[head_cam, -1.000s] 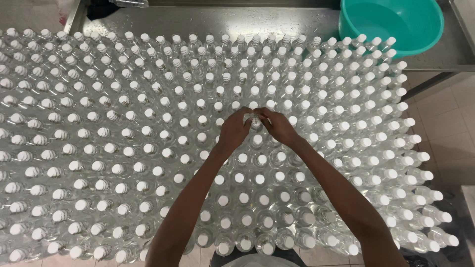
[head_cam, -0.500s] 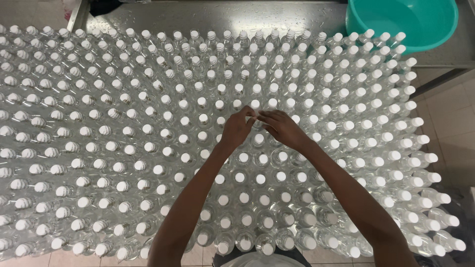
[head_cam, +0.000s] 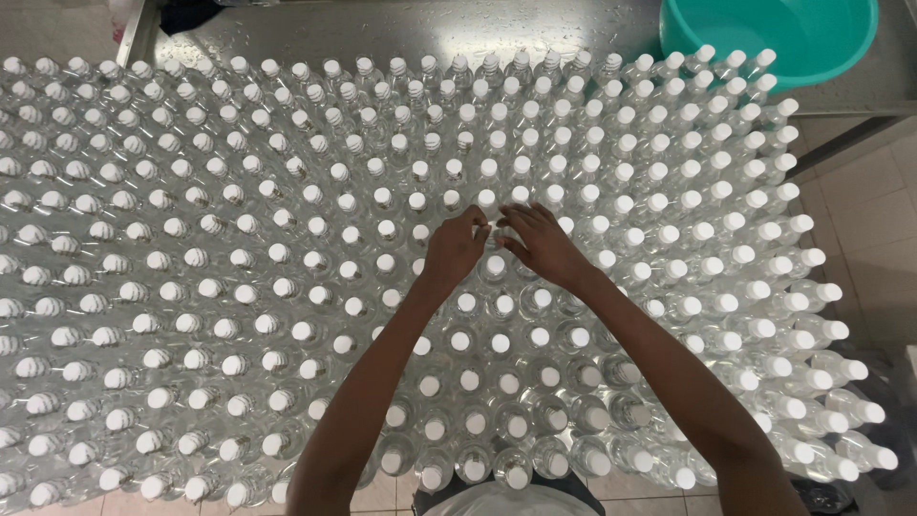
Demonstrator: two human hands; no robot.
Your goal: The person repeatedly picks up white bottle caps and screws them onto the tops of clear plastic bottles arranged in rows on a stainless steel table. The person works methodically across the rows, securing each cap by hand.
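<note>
1. Both arms reached in from the bottom edge to approx the middle of the desk (head_cam: 535,38), a wet steel top packed w/ clear plastic bottles (head_cam: 287,287), all upright, white caps up.
2. Left hand (head_cam: 457,247) and right hand (head_cam: 544,244) met over one spot; fingertips pinched together at a bottle cap (head_cam: 496,229) between them. Both hands partly curled, not flat, not fists. Looked like a two-hand pinch on that cap, though whether it was truly gripped or just touched, can't tell; fingers hid the contact.
3. That bottle stood in its row, shoulder to shoulder w/ neighbours, near the centre of the block. Tight packing prob. kept it upright, so no hand was needed on the body: both could work at the top.
4. Bottles in straight rows, touching each other, so each cap faced up and was reachable from above.
5. A few bottles toward the far middle showed threaded necks w/out white caps, or so it seemed; small, not sure.
6. Teal plastic basin (head_cam: 764,38) sat at the far right corner of the desk, just beyond the last rows, apart from the hands.
7. Tiled floor (head_cam: 860,210) visible to the right.
</note>
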